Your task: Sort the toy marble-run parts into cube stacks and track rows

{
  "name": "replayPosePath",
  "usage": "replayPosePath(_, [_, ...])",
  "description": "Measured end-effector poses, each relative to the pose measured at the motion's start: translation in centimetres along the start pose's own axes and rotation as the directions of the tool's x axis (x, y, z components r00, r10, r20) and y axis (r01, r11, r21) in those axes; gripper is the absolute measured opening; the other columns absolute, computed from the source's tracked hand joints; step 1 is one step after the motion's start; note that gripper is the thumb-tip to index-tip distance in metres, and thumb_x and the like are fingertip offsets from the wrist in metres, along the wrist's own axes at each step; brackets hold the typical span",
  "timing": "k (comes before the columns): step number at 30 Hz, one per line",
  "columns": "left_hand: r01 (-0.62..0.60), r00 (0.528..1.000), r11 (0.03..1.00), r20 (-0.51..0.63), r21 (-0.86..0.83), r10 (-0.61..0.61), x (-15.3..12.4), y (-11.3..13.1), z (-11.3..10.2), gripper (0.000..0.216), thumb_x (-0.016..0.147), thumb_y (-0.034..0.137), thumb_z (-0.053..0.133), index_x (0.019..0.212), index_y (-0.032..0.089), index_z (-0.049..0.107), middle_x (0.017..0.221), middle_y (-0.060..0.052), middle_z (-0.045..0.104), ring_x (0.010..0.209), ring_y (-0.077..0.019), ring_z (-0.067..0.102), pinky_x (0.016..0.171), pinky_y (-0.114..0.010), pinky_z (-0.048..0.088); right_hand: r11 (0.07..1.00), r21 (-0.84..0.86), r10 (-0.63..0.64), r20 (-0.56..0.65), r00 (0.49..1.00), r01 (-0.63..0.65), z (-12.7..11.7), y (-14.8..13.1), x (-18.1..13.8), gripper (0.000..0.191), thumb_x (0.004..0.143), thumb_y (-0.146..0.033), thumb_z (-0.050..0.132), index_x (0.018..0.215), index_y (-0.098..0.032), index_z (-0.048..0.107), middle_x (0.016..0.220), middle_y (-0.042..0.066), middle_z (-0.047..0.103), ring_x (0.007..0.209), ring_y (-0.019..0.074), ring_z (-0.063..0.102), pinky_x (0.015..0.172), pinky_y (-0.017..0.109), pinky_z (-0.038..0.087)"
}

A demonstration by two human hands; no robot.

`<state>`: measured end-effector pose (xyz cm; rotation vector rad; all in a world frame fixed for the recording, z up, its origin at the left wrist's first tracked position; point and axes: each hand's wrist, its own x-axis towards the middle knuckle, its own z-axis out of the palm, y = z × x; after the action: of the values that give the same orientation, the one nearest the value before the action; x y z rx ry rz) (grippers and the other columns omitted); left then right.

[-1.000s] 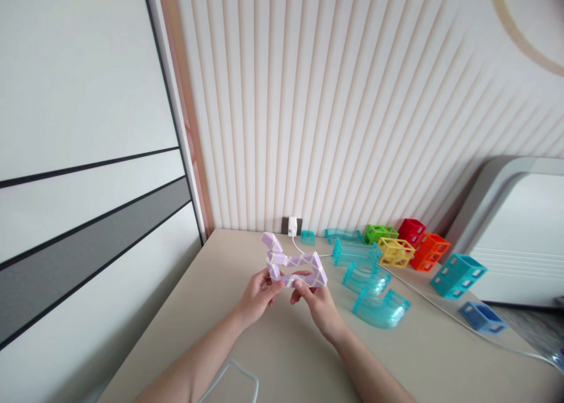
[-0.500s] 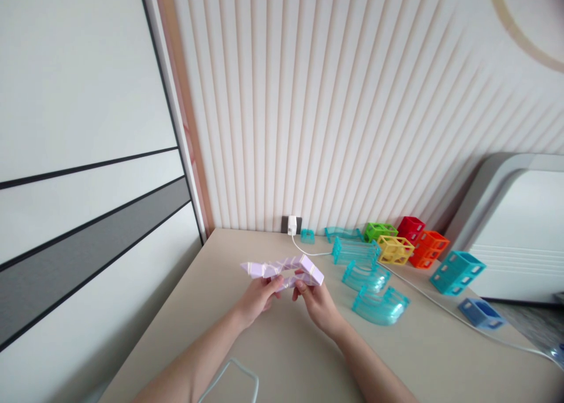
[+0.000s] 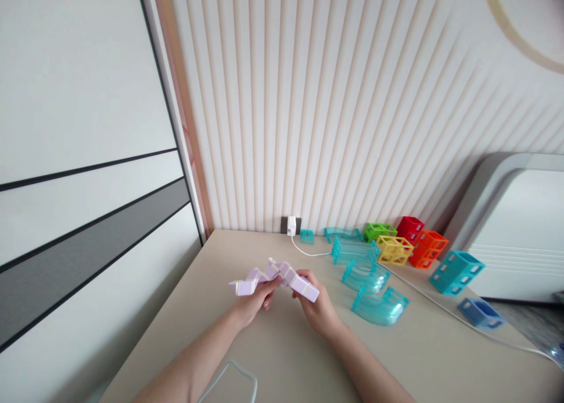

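I hold a lilac and white twist-snake puzzle (image 3: pixel 273 276) in both hands above a beige table (image 3: pixel 286 356). My left hand (image 3: pixel 255 302) is closed on its left part, fingers curled under the segments. My right hand (image 3: pixel 316 309) is closed on its right end, thumb and fingers pinching the last segments. The puzzle lies folded in a low zigzag between the two hands, its left tip sticking out past my left fingers.
Clear teal curved track pieces (image 3: pixel 372 291) lie right of my hands. Behind them stand green (image 3: pixel 379 231), yellow (image 3: pixel 395 249), red (image 3: pixel 411 227), orange (image 3: pixel 428 248), teal (image 3: pixel 457 272) and blue (image 3: pixel 480 313) open-frame blocks. A white charger (image 3: pixel 291 225) sits in a wall socket, its cable crossing the table. A ribbed wall rises behind.
The puzzle went from an upright loop shape to a flat, low zigzag. Both hands sank slightly toward the table while twisting its segments.
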<state>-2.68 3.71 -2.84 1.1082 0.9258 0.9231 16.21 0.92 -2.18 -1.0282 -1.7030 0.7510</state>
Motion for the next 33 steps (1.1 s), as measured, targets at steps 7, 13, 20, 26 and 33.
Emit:
replayPosePath(7, [-0.074, 0.996, 0.997, 0.040, -0.019, 0.075, -0.2, 0.4, 0.1, 0.048, 0.076, 0.064, 0.068, 0.082, 0.016, 0.065, 0.051, 0.008, 0.043, 0.043, -0.0076, 0.037, 0.044, -0.022, 0.026, 0.999, -0.053, -0.015, -0.064, 0.998, 0.012, -0.3, -1.2, 0.3, 0.022, 0.090, -0.028, 0.058, 0.110, -0.021, 0.062, 0.087, 0.006, 0.069, 0.082, 0.0227, 0.065, 0.075, 0.031, 0.050])
replayPosePath(13, [-0.103, 0.995, 0.990, -0.009, -0.101, 0.103, 0.0, 0.1, 0.1, 0.050, 0.077, 0.061, 0.068, 0.098, 0.015, 0.065, 0.061, 0.005, 0.050, 0.050, -0.0091, 0.044, 0.043, -0.020, 0.030, 0.996, -0.088, 0.009, -0.089, 0.996, -0.017, -0.3, -1.5, 0.2, 0.014, 0.092, -0.033, 0.058, 0.088, -0.021, 0.064, 0.074, 0.004, 0.065, 0.071, 0.0210, 0.062, 0.069, 0.031, 0.048])
replayPosePath(20, [-0.101, 0.993, 0.968, -0.081, -0.231, 0.084, 0.1, 0.3, 0.3, 0.040, 0.067, 0.047, 0.082, 0.084, 0.015, 0.064, 0.060, 0.004, 0.053, 0.053, -0.0086, 0.046, 0.044, -0.019, 0.032, 0.996, -0.088, 0.012, -0.098, 0.995, -0.020, -0.2, -1.1, 0.0, 0.017, 0.093, -0.037, 0.058, 0.092, -0.021, 0.063, 0.073, 0.004, 0.066, 0.065, 0.0191, 0.061, 0.064, 0.029, 0.047])
replayPosePath(26, [-0.099, 0.995, 0.953, -0.051, -0.288, 0.088, -0.3, 1.1, 0.6, 0.041, 0.067, 0.049, 0.084, 0.080, 0.015, 0.064, 0.059, 0.004, 0.051, 0.053, -0.0084, 0.046, 0.043, -0.018, 0.032, 0.995, 0.026, 0.102, -0.112, 0.989, -0.099, 0.3, -0.8, 0.2, 0.036, 0.093, -0.053, 0.056, 0.084, -0.019, 0.067, 0.074, 0.006, 0.069, 0.067, 0.0208, 0.064, 0.061, 0.028, 0.047])
replayPosePath(33, [-0.177, 0.970, 0.949, 0.114, -0.260, 0.213, -0.5, 1.4, 0.4, 0.037, 0.085, 0.048, 0.070, 0.107, 0.018, 0.065, 0.066, 0.004, 0.048, 0.053, -0.0067, 0.041, 0.045, -0.018, 0.035, 0.958, 0.086, 0.284, -0.116, 0.952, -0.275, 0.2, -0.7, 0.8, 0.067, 0.093, -0.068, 0.042, 0.059, -0.016, 0.068, 0.058, 0.008, 0.068, 0.058, 0.0173, 0.059, 0.062, 0.027, 0.043])
